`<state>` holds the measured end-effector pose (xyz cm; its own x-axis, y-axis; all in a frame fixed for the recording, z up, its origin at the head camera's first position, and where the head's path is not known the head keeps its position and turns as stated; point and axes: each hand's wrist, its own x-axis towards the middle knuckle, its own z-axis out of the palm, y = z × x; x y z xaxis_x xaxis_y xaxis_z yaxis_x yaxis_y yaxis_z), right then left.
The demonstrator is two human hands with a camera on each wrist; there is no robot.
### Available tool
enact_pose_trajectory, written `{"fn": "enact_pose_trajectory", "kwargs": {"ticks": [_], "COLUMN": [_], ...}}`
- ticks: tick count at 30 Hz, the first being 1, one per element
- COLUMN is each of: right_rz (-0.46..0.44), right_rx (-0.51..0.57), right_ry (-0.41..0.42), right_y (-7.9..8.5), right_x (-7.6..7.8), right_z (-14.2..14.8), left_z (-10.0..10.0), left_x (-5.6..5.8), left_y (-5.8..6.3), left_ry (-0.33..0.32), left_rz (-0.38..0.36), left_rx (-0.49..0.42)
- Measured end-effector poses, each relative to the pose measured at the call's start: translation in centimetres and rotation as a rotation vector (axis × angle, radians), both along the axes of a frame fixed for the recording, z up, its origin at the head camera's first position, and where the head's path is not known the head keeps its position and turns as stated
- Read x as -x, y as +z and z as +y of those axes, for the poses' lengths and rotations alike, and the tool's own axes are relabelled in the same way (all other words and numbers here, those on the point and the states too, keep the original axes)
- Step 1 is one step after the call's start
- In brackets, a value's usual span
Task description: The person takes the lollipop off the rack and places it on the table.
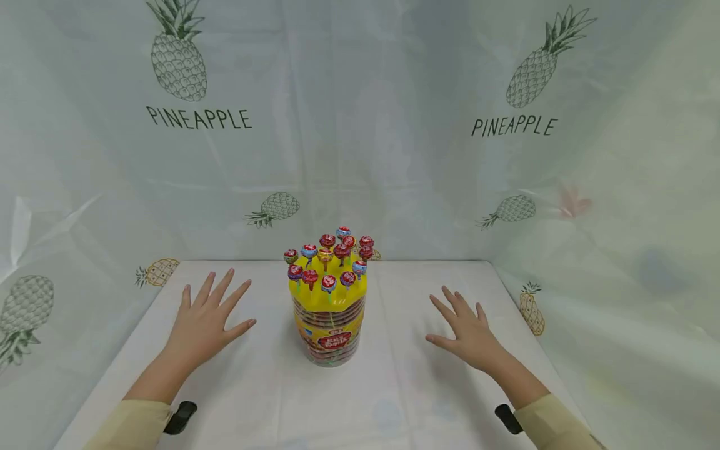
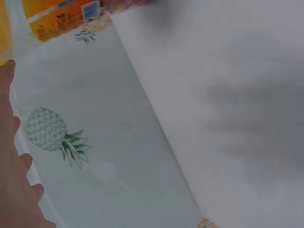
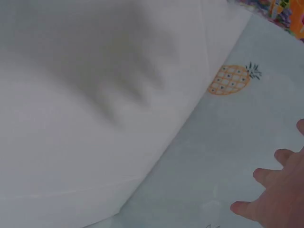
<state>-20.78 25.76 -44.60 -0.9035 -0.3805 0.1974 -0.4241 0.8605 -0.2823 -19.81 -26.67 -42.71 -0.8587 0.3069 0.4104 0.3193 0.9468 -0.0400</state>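
Observation:
A clear ribbed tub with a yellow lid stands upright at the middle of the table. Several wrapped lollipops stick up from the lid in red, blue and yellow wrappers. To its left, my left hand hovers over the table with fingers spread, holding nothing. My right hand is spread likewise on the other side, apart from the tub. Part of the tub's orange label shows at the top of the left wrist view, and a corner of the label appears in the right wrist view.
The white table has its back edge against a hanging pale curtain printed with pineapples. More curtain drapes along both sides. A black wrist strap sits by the left sleeve, another strap by the right.

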Motion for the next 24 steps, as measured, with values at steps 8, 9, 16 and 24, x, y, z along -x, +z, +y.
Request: {"fn": "enact_pose_trajectory", "kwargs": {"ticks": [8,9,16,24], "right_rz": [0.009,0.01,-0.006,-0.065], "right_rx": [0.14,0.156,0.347,0.556], "right_ry": [0.053,0.059,0.111,0.107], "right_y": [2.4,2.7,4.3,5.3], "right_x": [0.6,0.6,1.0,1.5], "right_z": [-2.1,-2.3,-4.5,-7.3], "left_z": [3.0,3.4,6.0,8.8], "left_x": [1.3,1.4,1.9,1.7], "left_y": [1.2,1.3,2.2,1.9], "left_ry": [0.002,0.002,-0.016,-0.045], "left_rz": [-0.006,-0.006,-0.011,-0.062], "left_rx": [-0.064,-0.071,-0.149,-0.34]}}
